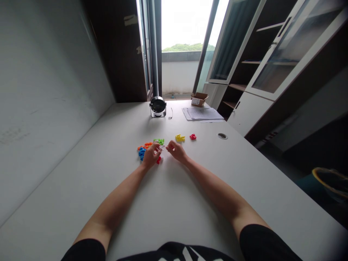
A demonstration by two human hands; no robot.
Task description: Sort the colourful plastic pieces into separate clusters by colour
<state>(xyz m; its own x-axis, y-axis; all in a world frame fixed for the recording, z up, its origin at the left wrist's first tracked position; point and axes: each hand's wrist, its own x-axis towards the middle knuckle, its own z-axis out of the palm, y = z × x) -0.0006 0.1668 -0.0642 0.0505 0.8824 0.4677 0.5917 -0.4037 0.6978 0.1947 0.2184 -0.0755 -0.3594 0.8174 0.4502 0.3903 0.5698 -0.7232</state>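
My left hand is closed in a pinch on a small white plastic piece. Just to its right, my right hand has its fingers drawn together near that piece; whether anything sits between them is hidden. Around the left hand lie blue pieces, orange pieces, green pieces and a red piece partly under the hand. Farther right on the white table are a yellow piece and another red piece.
A round black device on a stand is at the back, with a thin wire loop beside it. Papers and a small open cardboard box lie back right. A cable hole is set near the right edge. A wall borders the left.
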